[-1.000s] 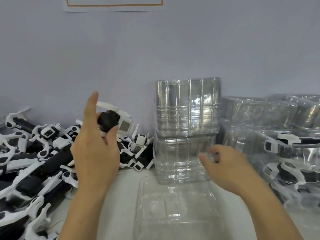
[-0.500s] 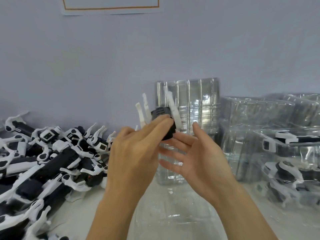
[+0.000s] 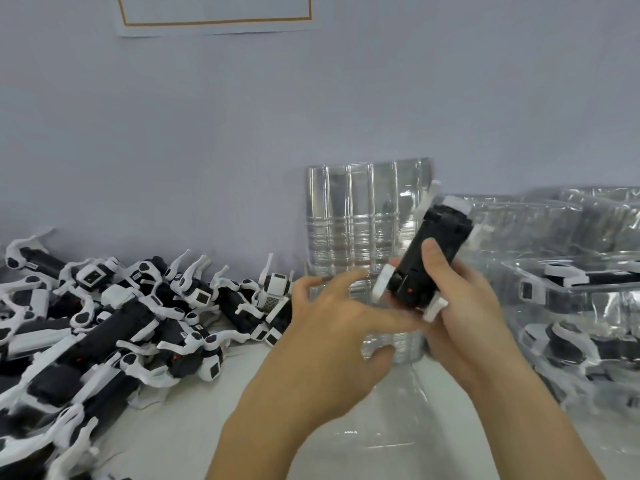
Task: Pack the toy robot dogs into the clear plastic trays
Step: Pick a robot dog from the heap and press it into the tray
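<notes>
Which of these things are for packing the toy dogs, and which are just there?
For the job: black-and-white toy robot dog held in right hand; left hand; pile of toy dogs; stack of clear plastic trays; filled clear trays.

Just there: gold-bordered paper sheet on wall.

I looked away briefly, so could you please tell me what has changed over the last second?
The black-and-white toy robot dog passed from the left hand to the right hand, which now grips it above the clear plastic tray. The pile of toy dogs and the stack of trays stayed put.
</notes>
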Demonstrator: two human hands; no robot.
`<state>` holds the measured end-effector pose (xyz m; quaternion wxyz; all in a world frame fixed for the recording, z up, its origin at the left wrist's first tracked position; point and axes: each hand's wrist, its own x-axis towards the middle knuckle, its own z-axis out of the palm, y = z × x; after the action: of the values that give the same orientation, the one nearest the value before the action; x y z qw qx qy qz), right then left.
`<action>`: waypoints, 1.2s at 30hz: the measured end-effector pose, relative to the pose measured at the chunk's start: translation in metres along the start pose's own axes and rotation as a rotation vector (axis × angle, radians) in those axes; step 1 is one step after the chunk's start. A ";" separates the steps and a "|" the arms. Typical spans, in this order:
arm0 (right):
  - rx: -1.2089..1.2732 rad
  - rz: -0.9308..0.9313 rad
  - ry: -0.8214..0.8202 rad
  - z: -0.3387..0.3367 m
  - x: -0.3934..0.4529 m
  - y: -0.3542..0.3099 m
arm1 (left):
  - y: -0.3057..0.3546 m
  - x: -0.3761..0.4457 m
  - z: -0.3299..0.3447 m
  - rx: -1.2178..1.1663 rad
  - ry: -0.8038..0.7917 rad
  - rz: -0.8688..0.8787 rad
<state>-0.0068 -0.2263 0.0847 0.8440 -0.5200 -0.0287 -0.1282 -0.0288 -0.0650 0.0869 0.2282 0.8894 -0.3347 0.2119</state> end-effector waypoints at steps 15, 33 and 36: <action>-0.948 -0.309 -0.438 0.012 -0.008 0.014 | -0.029 -0.003 -0.017 -0.934 0.262 -0.438; -1.353 -0.232 -0.308 0.003 -0.007 0.022 | -0.037 0.000 -0.006 -0.780 0.356 -0.889; -1.354 -0.205 -0.308 0.001 -0.006 0.024 | -0.046 -0.023 -0.001 -0.688 0.397 -0.934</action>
<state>-0.0071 -0.2145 0.0634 0.3046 -0.9382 -0.1106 -0.1217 -0.0129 -0.0227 0.0636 0.6291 0.7609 0.0903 0.1311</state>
